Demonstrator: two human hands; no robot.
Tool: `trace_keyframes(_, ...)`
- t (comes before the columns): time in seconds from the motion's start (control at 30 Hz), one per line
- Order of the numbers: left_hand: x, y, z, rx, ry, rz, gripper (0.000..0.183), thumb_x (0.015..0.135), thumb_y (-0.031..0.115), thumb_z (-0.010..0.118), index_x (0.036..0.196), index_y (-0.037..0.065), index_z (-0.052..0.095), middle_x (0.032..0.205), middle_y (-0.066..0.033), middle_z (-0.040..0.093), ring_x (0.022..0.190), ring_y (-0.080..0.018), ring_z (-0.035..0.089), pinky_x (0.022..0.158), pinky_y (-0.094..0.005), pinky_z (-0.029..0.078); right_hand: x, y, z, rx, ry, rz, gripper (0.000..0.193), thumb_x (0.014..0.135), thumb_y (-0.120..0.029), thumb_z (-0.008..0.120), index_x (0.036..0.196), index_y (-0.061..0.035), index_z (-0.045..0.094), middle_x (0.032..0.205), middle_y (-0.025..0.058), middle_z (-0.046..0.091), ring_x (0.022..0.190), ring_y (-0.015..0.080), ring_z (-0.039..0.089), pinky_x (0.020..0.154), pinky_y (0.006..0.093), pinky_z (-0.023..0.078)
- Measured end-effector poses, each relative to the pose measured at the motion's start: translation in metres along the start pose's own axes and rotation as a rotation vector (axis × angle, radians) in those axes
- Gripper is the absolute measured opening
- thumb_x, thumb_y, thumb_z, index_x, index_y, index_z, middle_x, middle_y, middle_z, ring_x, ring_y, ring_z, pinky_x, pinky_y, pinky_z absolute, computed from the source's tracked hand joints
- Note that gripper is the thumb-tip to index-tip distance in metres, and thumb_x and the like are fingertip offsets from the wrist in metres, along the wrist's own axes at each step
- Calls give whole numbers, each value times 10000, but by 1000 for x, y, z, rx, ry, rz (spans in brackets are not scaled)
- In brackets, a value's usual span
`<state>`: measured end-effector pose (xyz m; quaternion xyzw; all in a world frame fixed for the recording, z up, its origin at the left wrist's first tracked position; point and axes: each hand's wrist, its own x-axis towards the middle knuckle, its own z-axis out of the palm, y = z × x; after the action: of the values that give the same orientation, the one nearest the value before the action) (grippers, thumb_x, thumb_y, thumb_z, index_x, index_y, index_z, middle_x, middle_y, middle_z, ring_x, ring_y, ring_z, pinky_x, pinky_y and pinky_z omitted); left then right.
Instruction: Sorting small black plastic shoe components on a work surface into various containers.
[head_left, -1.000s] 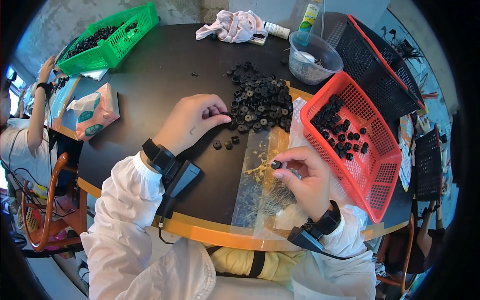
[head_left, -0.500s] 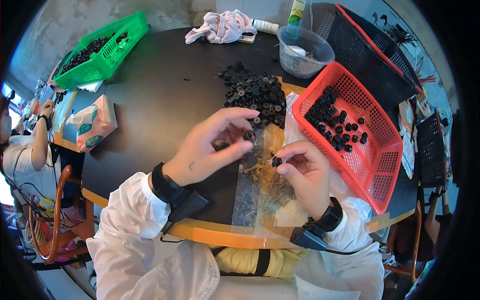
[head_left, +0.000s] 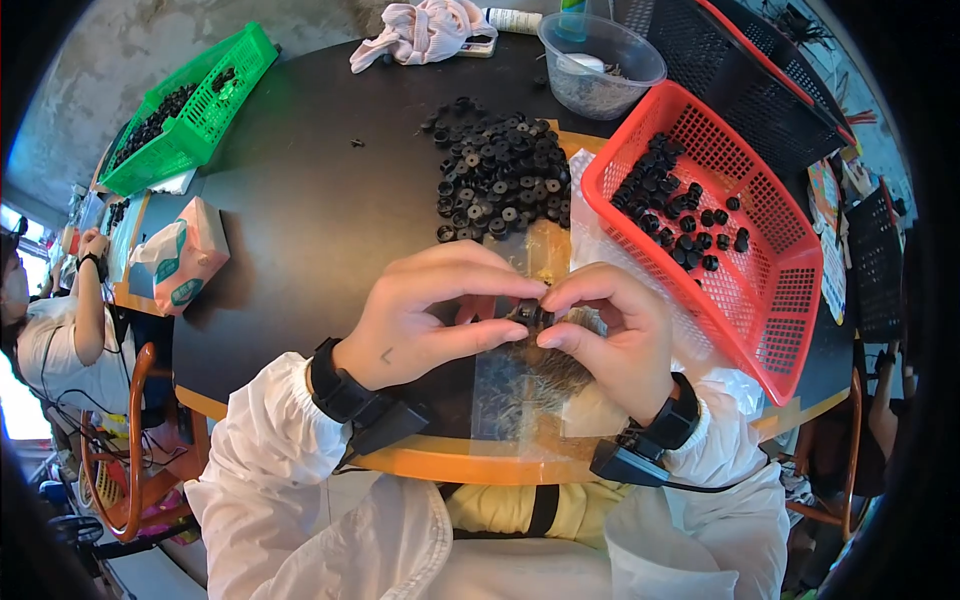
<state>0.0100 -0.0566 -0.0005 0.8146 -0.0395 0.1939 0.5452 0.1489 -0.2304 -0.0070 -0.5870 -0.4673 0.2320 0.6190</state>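
A: Where is the black part (head_left: 530, 314)?

B: Held above the table's (head_left: 290, 230) near side, between both hands. The left hand (head_left: 420, 320) pinches it from the left, the right hand (head_left: 625, 335) from the right. Their fingertips all but meet, so neither hand is nearer.

A: And its long axis?

B: Can't tell; the fingers cover too much, and it could be one part or two pressed together.

A: What's around it?

B: Clear sheeting (head_left: 498, 405) below, a pile of black caps (head_left: 505, 180) just beyond, a red basket (head_left: 775, 345) holding black pieces (head_left: 687, 223) to the right. Farther off, a green basket (head_left: 215, 130) and a seated co-worker (head_left: 65, 345) on the left.
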Motion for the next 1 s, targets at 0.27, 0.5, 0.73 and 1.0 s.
trace_keyframes(0.27, -2, -5, 1, -81, 19, -13, 317, 754, 2, 786, 1032, 19, 635, 1020, -100, 649, 776, -98, 588, 629, -211, 473, -1, 1, 1, -25, 7, 6, 253, 721, -66, 804, 930, -16, 669, 915, 66, 679, 811, 142, 641, 743, 274, 509)
trace_keyframes(0.5, -2, -4, 1, 1, 19, 39, 310, 743, 25, 803, 1015, 13, 653, 1005, -108, 670, 760, -105, 613, 620, -221, 487, -1, 0, 1, -72, 12, -1, 255, 719, -83, 812, 915, -20, 662, 896, 62, 673, 805, 137, 638, 741, 269, 504)
trace_keyframes(0.73, -5, -2, 7, 1, 54, -9, 313, 739, 48, 814, 1007, -1, 660, 974, -120, 698, 805, -133, 656, 665, -244, 517, -1, 2, 0, -38, 14, -46, 258, 701, -95, 830, 865, -28, 642, 845, 42, 644, 747, 122, 593, 698, 262, 484)
trace_keyframes(1.0, -6, 0, 9, -35, 83, -67, 305, 740, 32, 809, 1008, -8, 672, 959, -104, 695, 796, -127, 649, 685, -247, 518, 2, 2, -2, -109, 23, -187, 235, 680, -51, 816, 874, -36, 684, 885, 57, 657, 780, 159, 624, 698, 278, 494)
